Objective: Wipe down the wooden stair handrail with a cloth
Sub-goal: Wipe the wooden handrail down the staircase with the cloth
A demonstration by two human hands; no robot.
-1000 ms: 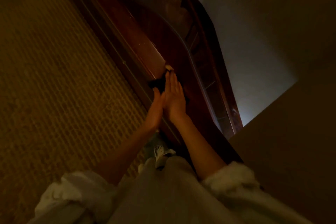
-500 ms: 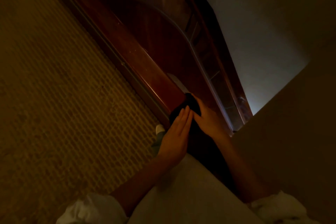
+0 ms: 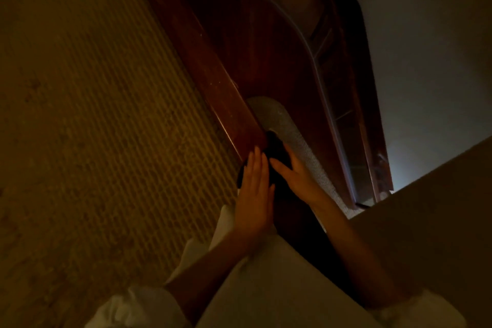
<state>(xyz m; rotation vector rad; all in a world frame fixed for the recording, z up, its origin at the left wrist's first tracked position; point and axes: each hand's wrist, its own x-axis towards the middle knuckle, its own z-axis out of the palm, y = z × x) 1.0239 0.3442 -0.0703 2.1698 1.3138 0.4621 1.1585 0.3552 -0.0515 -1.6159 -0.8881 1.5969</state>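
Note:
The dark red wooden handrail [image 3: 213, 82] runs from the upper left down toward me in dim light. A dark cloth [image 3: 277, 152] is draped over the rail between my hands. My left hand [image 3: 254, 194] lies flat with straight fingers against the rail's left side, on the cloth's edge. My right hand [image 3: 295, 173] presses the cloth against the rail's right side, its thumb pointing toward the left hand; the rest of its fingers are hidden behind the cloth.
A ribbed yellowish wall [image 3: 93, 114] fills the left. Beyond the rail the stairwell drops, with a curved lower handrail [image 3: 346, 88] and a pale speckled surface [image 3: 282, 120]. A plain wall [image 3: 426, 221] stands at right. My light clothing covers the bottom.
Both hands with the cloth have slid down the rail toward me. The left palm has come to lie flat on the rail's side.

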